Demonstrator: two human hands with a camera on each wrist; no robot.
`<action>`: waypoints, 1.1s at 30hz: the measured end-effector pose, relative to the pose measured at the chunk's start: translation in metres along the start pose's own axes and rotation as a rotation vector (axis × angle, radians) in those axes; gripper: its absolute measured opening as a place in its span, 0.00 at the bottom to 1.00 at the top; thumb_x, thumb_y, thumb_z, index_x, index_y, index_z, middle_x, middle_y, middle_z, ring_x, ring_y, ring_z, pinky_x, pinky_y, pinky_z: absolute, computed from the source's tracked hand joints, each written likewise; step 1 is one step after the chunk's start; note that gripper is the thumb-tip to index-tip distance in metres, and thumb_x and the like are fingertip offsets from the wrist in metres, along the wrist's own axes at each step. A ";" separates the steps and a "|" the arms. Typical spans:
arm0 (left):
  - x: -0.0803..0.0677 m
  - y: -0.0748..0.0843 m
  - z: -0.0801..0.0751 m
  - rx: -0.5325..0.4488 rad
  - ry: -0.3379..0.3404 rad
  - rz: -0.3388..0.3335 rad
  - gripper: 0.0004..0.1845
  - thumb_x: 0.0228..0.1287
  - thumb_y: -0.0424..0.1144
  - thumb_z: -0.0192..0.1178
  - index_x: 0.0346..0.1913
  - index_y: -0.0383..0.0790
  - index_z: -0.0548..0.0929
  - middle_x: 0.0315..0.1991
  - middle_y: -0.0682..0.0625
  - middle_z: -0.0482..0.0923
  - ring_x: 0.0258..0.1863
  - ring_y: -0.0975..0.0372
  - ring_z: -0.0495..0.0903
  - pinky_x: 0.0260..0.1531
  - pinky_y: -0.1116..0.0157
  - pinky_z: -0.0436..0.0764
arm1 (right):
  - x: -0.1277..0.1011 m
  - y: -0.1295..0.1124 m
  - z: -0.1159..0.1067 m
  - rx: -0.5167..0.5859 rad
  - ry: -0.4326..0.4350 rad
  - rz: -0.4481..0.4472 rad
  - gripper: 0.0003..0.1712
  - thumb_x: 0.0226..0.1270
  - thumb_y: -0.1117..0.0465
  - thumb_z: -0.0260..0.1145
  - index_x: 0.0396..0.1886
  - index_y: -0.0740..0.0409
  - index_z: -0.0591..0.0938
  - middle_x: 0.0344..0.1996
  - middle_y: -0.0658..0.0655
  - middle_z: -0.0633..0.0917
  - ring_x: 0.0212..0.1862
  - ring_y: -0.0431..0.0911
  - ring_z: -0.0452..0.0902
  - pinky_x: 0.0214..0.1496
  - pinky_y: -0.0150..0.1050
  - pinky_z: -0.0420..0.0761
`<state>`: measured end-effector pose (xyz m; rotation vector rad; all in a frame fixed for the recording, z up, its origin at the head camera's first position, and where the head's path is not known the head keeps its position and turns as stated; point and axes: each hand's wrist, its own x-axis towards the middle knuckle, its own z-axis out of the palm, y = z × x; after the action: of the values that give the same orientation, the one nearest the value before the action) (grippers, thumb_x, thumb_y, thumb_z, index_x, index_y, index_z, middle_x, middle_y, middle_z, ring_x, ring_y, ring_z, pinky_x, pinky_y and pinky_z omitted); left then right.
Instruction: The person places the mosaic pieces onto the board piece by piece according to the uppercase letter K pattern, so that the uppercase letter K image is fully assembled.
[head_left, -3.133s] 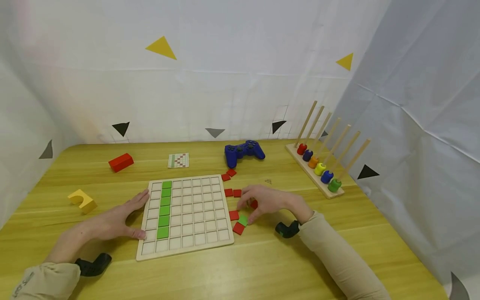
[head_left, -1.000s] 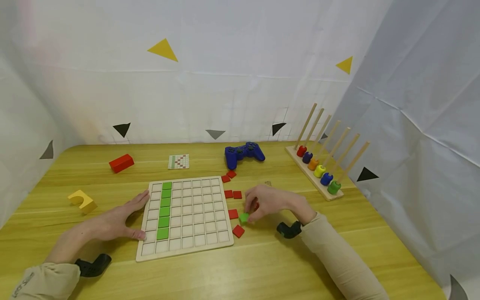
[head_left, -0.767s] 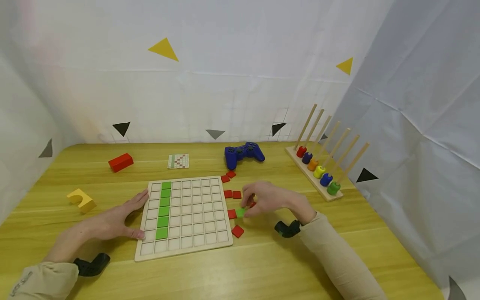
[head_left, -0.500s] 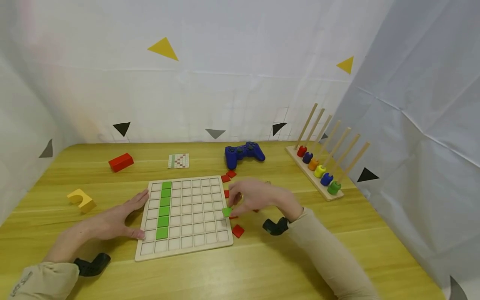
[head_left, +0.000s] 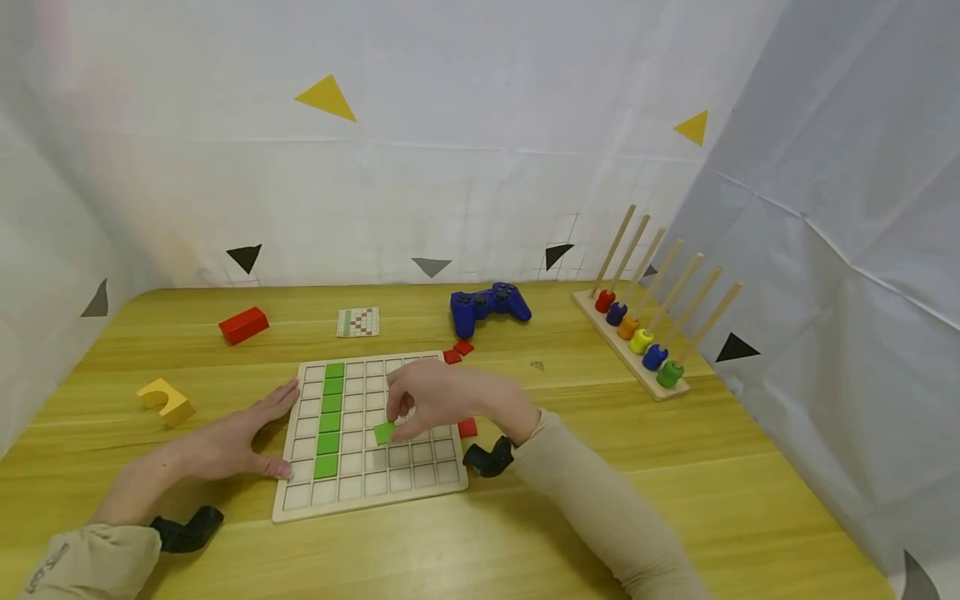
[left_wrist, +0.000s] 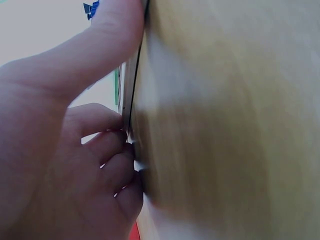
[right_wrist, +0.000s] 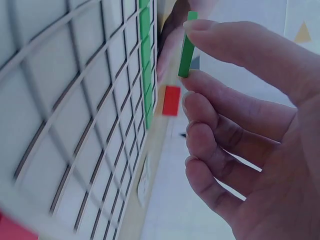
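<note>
The left hand (head_left: 225, 444) is kinda spread out, resting against a grid board (head_left: 376, 484) between the front and back edges of the desk (head_left: 390, 550); right hand (head_left: 446, 392) has a green tile (head_left: 384, 432) pinched above the board. Further back there's a pattern card (head_left: 357, 322) and a blue controller (head_left: 482, 302) near the back edge.

Okay, so the right hand (head_left: 442, 393) has swung left from the red tiles (head_left: 467, 427) to over the middle of the wooden grid board (head_left: 400, 479), and the green tile (head_left: 384, 433) it's pinching came along. Three secs back that tile was down beside the reds; half a second ago, only at the board's right edge. Hand and wrist camera (head_left: 489, 457) now hide several reds.
</note>
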<state>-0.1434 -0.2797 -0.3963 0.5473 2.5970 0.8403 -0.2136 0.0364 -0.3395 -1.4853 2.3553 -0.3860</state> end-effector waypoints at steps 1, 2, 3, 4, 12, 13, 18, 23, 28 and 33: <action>0.000 0.000 0.000 0.002 0.000 0.000 0.62 0.52 0.60 0.71 0.80 0.35 0.46 0.80 0.33 0.36 0.75 0.30 0.42 0.68 0.30 0.49 | 0.004 -0.003 0.000 -0.013 -0.007 -0.003 0.11 0.62 0.48 0.74 0.37 0.49 0.89 0.34 0.44 0.82 0.37 0.33 0.76 0.43 0.23 0.75; 0.000 0.000 0.000 0.002 0.001 0.000 0.62 0.52 0.60 0.71 0.80 0.35 0.46 0.80 0.33 0.36 0.75 0.30 0.42 0.68 0.30 0.48 | 0.008 -0.006 0.001 -0.026 -0.012 -0.009 0.11 0.62 0.48 0.74 0.37 0.49 0.89 0.35 0.44 0.82 0.37 0.33 0.75 0.43 0.23 0.74; 0.000 -0.001 0.000 0.002 0.001 0.001 0.62 0.52 0.60 0.71 0.80 0.35 0.47 0.80 0.33 0.36 0.75 0.30 0.41 0.68 0.30 0.48 | 0.011 -0.009 0.001 -0.034 -0.014 -0.016 0.12 0.62 0.47 0.74 0.37 0.48 0.89 0.35 0.44 0.82 0.37 0.32 0.75 0.43 0.22 0.74; 0.001 -0.001 0.001 0.002 0.002 0.001 0.62 0.52 0.60 0.71 0.80 0.35 0.47 0.80 0.32 0.36 0.75 0.30 0.41 0.67 0.30 0.48 | 0.014 -0.012 0.002 -0.036 -0.016 -0.023 0.12 0.62 0.47 0.74 0.37 0.49 0.89 0.35 0.44 0.83 0.37 0.32 0.76 0.42 0.22 0.74; 0.002 0.000 0.002 -0.015 0.001 0.014 0.62 0.53 0.59 0.71 0.80 0.35 0.46 0.80 0.32 0.36 0.75 0.30 0.41 0.67 0.29 0.48 | 0.027 -0.018 0.012 -0.021 -0.002 -0.025 0.12 0.61 0.48 0.75 0.37 0.50 0.89 0.33 0.43 0.81 0.35 0.32 0.74 0.40 0.20 0.73; 0.002 0.000 0.002 -0.017 0.005 0.017 0.61 0.53 0.59 0.71 0.80 0.34 0.46 0.80 0.32 0.36 0.75 0.30 0.41 0.67 0.29 0.48 | 0.028 -0.019 0.013 -0.032 -0.001 -0.023 0.12 0.61 0.48 0.75 0.37 0.49 0.89 0.32 0.42 0.81 0.35 0.33 0.74 0.39 0.21 0.72; 0.001 0.000 0.001 -0.017 0.016 0.026 0.62 0.53 0.59 0.72 0.79 0.33 0.47 0.80 0.31 0.36 0.75 0.30 0.42 0.67 0.29 0.48 | 0.036 -0.028 0.021 -0.070 -0.011 -0.017 0.13 0.61 0.46 0.75 0.37 0.48 0.89 0.32 0.40 0.80 0.35 0.31 0.73 0.39 0.20 0.72; 0.001 -0.001 0.000 -0.015 0.010 0.023 0.61 0.53 0.59 0.71 0.79 0.33 0.47 0.80 0.32 0.36 0.75 0.30 0.41 0.67 0.29 0.48 | 0.043 -0.040 0.033 -0.115 -0.043 -0.032 0.13 0.61 0.45 0.74 0.38 0.48 0.89 0.32 0.39 0.79 0.34 0.30 0.72 0.38 0.19 0.70; 0.001 -0.003 0.000 -0.008 0.005 0.019 0.61 0.53 0.59 0.71 0.79 0.33 0.47 0.80 0.33 0.36 0.75 0.30 0.41 0.67 0.29 0.48 | 0.046 -0.048 0.043 -0.157 -0.059 -0.052 0.14 0.62 0.45 0.74 0.38 0.49 0.90 0.32 0.39 0.80 0.34 0.30 0.72 0.38 0.19 0.69; 0.001 -0.003 0.001 -0.004 0.010 0.024 0.61 0.53 0.59 0.71 0.79 0.33 0.48 0.80 0.33 0.36 0.75 0.30 0.41 0.67 0.29 0.48 | 0.047 -0.053 0.048 -0.168 -0.076 -0.047 0.12 0.62 0.45 0.73 0.34 0.47 0.89 0.30 0.39 0.78 0.33 0.31 0.69 0.36 0.20 0.68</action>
<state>-0.1447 -0.2815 -0.3988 0.5752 2.6018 0.8581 -0.1692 -0.0314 -0.3687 -1.6022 2.3456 -0.1426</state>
